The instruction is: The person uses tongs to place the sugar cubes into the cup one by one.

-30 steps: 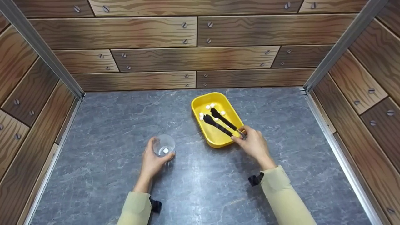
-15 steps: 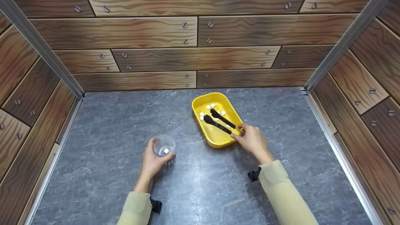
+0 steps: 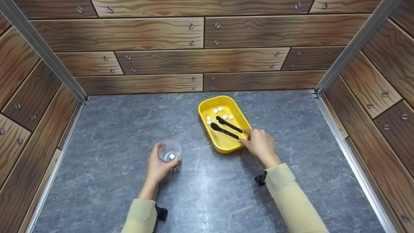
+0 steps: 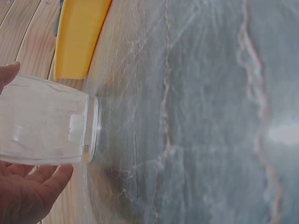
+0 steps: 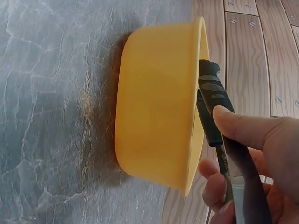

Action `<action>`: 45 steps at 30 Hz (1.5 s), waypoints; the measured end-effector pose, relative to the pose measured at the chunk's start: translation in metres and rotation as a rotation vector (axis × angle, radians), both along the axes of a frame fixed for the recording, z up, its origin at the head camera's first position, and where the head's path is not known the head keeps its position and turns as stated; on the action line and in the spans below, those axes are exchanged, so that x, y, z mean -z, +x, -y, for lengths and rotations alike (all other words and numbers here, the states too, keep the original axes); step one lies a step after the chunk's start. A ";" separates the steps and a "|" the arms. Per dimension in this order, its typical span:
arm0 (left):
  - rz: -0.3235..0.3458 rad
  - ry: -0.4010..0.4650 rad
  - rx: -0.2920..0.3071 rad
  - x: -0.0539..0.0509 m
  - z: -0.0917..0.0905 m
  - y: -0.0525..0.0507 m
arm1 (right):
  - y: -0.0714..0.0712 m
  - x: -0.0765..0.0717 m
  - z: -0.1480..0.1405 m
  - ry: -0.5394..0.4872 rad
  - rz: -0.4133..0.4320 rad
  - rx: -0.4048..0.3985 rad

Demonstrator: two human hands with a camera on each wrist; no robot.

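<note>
Cubes [image 3: 231, 116]: one is already in the cup [image 3: 169, 149], several in the yellow tray [image 3: 224, 150] seem still to be moved; left grip [image 3: 159, 166] clamps the cup, right grip [image 3: 261, 143] the tongs [image 3: 230, 125], whose tips stand apart.

Head view: from high, near side, we are looking forward and down. Left wrist view: low, close, we are facing the cup [image 4: 39, 121]. Right wrist view: likewise the yellow tray [image 5: 156, 105], which all three are sharing.
</note>
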State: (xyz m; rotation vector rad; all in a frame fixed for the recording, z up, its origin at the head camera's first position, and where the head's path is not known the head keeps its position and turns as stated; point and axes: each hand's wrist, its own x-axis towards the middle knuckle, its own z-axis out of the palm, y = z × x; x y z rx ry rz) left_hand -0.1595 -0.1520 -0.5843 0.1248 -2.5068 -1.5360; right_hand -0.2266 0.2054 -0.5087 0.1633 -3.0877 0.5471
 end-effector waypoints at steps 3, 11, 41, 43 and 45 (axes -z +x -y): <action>0.001 -0.001 -0.001 0.000 0.000 0.000 | 0.000 0.001 0.004 0.029 -0.019 -0.004; 0.009 -0.009 -0.004 0.001 0.001 -0.001 | -0.001 0.003 0.014 0.095 -0.044 0.000; 0.038 -0.003 -0.012 0.000 0.000 0.000 | -0.007 0.005 0.029 0.160 -0.060 0.010; 0.042 -0.004 -0.011 0.000 0.000 0.000 | -0.007 0.005 0.029 0.157 -0.061 0.014; 0.042 -0.004 -0.008 0.000 0.000 0.000 | -0.007 0.006 0.029 0.153 -0.065 0.018</action>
